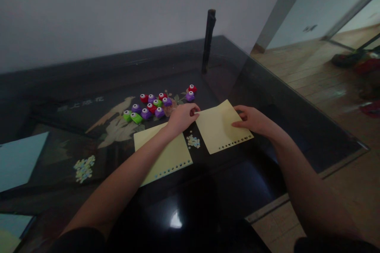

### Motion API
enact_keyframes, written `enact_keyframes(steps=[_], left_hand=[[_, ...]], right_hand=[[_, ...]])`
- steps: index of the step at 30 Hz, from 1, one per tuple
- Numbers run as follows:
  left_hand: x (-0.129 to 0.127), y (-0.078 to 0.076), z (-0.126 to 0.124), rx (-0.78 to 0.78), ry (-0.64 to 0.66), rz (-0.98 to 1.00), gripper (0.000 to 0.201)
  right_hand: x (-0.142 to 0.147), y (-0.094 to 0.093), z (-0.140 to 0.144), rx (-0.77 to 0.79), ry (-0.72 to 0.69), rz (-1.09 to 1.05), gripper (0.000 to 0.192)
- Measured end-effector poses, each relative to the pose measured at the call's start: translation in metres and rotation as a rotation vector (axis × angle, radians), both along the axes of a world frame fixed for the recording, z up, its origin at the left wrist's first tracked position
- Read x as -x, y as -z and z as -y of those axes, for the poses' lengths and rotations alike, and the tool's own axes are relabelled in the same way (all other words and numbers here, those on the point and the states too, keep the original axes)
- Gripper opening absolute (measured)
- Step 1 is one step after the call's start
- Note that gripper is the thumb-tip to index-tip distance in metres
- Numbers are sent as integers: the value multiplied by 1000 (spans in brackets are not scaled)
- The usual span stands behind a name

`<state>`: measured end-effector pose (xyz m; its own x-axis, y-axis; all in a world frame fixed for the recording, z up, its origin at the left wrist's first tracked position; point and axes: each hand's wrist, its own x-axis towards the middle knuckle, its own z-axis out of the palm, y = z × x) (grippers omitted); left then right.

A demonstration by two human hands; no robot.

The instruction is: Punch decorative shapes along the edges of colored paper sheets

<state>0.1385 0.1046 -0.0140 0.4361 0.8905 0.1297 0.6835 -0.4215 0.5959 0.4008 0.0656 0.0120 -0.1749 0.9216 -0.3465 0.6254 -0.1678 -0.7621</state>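
My left hand [183, 115] pinches the upper left corner of a pale yellow paper sheet [220, 128]. On the sheet's right edge, the thumb and fingers of my right hand [251, 118] are closed. A row of small punched holes runs along its near edge, and its far edge bends up slightly. Under my left forearm lies a second yellow sheet [169, 152], also with holes along its near edge. Between the sheets is a little heap of star-shaped paper bits [193, 141]. Beyond my left hand stand several red, purple and green eyeball-topped gadgets [145, 113].
A larger heap of paper bits [84, 168] lies to the left. Farther left are a light blue sheet [22, 160] and more paper at the lower corner. A black post [209, 39] rises near the back of the dark glossy table [243, 75], against a wall.
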Motion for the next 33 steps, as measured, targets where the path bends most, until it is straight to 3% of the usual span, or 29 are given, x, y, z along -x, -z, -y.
enact_keyframes(steps=[28, 33], left_hand=[[0, 0, 0, -2, -2, -24, 16], [-1, 0, 2, -36, -3, -86, 17]], right_hand=[[-4, 6, -2, -106, -61, 93, 46], [1, 2, 2, -146, -56, 254, 56]])
